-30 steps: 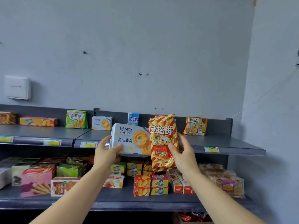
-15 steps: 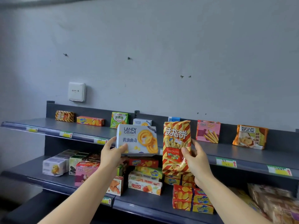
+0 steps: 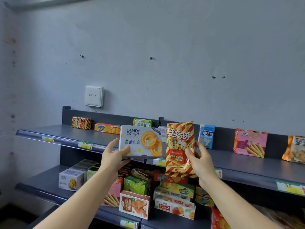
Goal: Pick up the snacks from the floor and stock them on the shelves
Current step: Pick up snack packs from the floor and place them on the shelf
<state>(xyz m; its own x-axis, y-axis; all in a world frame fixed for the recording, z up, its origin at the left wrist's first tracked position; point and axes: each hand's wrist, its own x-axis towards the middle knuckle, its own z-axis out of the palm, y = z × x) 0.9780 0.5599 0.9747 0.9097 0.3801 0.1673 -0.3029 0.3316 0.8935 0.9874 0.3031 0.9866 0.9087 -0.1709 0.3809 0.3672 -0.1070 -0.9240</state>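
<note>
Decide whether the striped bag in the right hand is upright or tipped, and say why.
Upright, nearly: the striped bag stands on end in the right hand, top seam uppermost, its printed characters reading level.

Quick headcount: two hands up, one snack each. The left hand [image 3: 113,156] holds one cookie box [image 3: 140,142], the right hand [image 3: 200,161] one striped bag [image 3: 179,146].

Two shelves in view. Along the back edge of the top shelf [image 3: 57,131] I get seven items:
- one striped pack [image 3: 81,123]
- one orange box [image 3: 107,128]
- one green pack [image 3: 142,123]
- one mostly hidden box [image 3: 163,133]
- one blue carton [image 3: 206,136]
- one pink box [image 3: 250,142]
- one orange bag [image 3: 295,149]

The boxes on the lower shelf [image 3: 41,179] overlap too much to count. One white wall unit [image 3: 94,96].
</note>
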